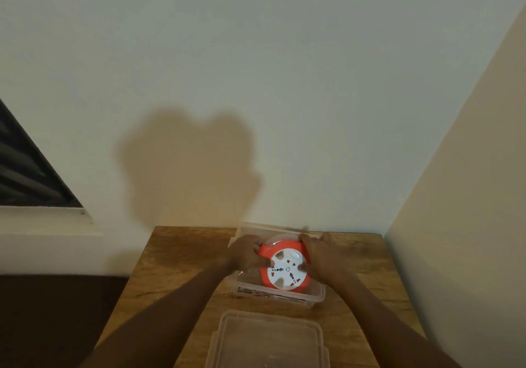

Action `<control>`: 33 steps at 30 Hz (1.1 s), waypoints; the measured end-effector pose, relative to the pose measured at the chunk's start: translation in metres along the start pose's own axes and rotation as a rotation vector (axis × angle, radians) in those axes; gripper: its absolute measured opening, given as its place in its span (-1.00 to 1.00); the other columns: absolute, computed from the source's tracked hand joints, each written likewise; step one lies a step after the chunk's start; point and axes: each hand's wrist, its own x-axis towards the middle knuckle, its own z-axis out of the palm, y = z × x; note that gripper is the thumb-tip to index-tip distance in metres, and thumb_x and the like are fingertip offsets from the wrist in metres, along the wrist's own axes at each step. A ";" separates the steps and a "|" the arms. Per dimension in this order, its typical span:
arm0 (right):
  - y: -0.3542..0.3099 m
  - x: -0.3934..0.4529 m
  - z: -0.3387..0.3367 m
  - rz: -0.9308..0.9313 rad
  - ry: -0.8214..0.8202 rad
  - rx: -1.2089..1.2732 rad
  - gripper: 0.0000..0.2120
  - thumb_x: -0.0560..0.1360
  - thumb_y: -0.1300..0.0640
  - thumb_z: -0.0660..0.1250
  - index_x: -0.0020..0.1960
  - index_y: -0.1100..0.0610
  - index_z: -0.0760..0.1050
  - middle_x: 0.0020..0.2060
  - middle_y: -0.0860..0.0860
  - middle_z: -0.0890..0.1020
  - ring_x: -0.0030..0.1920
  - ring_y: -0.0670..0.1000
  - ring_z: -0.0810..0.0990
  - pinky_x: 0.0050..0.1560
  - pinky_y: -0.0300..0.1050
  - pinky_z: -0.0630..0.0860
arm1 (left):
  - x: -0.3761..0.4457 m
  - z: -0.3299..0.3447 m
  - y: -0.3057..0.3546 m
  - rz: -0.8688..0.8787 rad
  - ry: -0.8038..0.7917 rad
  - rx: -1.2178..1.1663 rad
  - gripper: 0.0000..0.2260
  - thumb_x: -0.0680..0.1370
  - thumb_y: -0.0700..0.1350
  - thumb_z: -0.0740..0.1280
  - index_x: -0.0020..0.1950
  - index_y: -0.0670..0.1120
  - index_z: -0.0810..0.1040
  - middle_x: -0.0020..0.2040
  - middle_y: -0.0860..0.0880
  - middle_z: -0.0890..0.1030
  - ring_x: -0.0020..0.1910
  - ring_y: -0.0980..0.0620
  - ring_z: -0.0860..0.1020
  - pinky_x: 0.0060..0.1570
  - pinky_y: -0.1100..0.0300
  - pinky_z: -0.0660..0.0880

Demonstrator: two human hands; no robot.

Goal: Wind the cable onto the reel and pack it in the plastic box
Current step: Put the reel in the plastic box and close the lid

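An orange cable reel (285,268) with a white socket face sits tilted inside a clear plastic box (284,296) on the wooden table (182,265). My left hand (247,255) grips the reel's left rim, thumb on its face. On the other side, my right hand (316,256) clasps the right rim, thumb pressed on the white face. The wound cable is mostly hidden between the reel's flanges and my fingers.
The box's clear lid (269,342) lies flat on the table in front of the box, near the front edge. Walls close in behind and to the right of the table. A dark window (25,168) is at the left.
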 end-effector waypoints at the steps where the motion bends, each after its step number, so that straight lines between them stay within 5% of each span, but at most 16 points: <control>1: 0.000 0.000 0.005 -0.011 -0.006 -0.029 -0.34 0.41 -0.23 0.41 0.41 -0.09 0.25 0.33 -0.05 0.52 0.34 0.09 0.39 0.32 0.11 0.38 | 0.001 0.003 -0.003 0.008 -0.015 0.034 -0.59 0.50 -0.03 0.55 0.30 -0.10 0.60 0.20 -0.07 0.71 0.13 -0.04 0.70 -0.01 0.23 0.65; 5: 0.001 0.006 0.015 -0.025 -0.017 -0.067 -0.34 0.42 -0.24 0.39 0.42 -0.09 0.24 0.33 -0.03 0.51 0.37 0.11 0.36 0.38 0.14 0.30 | 0.002 0.014 -0.014 0.004 0.010 -0.024 -0.52 0.53 -0.08 0.52 0.42 -0.06 0.50 0.32 -0.09 0.63 0.27 -0.08 0.62 0.00 0.28 0.62; 11: -0.005 0.011 0.014 -0.017 -0.018 -0.097 -0.35 0.43 -0.20 0.40 0.42 -0.06 0.26 0.34 -0.01 0.51 0.37 0.12 0.36 0.37 0.15 0.29 | 0.000 0.022 -0.018 -0.020 0.010 -0.152 -0.45 0.55 -0.10 0.51 0.50 -0.05 0.41 0.35 -0.07 0.60 0.30 -0.09 0.61 0.20 -0.02 0.65; 15: -0.011 0.008 0.020 -0.007 0.042 -0.053 -0.32 0.44 -0.17 0.41 0.45 -0.05 0.20 0.34 -0.01 0.51 0.36 0.11 0.44 0.37 0.13 0.32 | -0.004 0.026 -0.021 -0.040 0.021 -0.213 -0.47 0.56 -0.13 0.50 0.48 -0.04 0.41 0.32 -0.06 0.61 0.26 -0.03 0.62 0.12 0.12 0.66; 21: -0.021 0.009 0.025 -0.029 0.102 -0.018 -0.36 0.46 -0.10 0.42 0.44 -0.04 0.23 0.32 0.00 0.54 0.28 0.09 0.53 0.22 0.07 0.50 | -0.006 0.033 -0.022 -0.120 0.085 -0.223 -0.61 0.58 -0.21 0.45 0.36 0.01 0.44 0.22 -0.02 0.63 0.23 -0.07 0.63 0.15 0.04 0.66; 28: -0.027 0.009 0.029 0.032 0.116 0.156 -0.41 0.45 0.03 0.46 0.40 -0.03 0.29 0.26 -0.02 0.57 0.14 0.02 0.62 0.03 -0.02 0.60 | -0.007 0.038 -0.022 -0.171 0.064 -0.178 -0.57 0.52 -0.24 0.51 0.32 -0.03 0.46 0.07 0.09 0.61 0.07 0.02 0.63 -0.12 0.28 0.65; 33: -0.029 0.013 0.026 0.111 0.101 0.259 -0.44 0.43 0.07 0.49 0.36 0.00 0.36 0.17 -0.02 0.61 0.10 0.00 0.63 0.04 -0.08 0.59 | -0.005 0.038 -0.020 -0.291 0.054 -0.160 -0.40 0.52 -0.30 0.50 0.50 -0.12 0.34 0.32 -0.16 0.58 0.24 -0.16 0.61 0.13 -0.05 0.68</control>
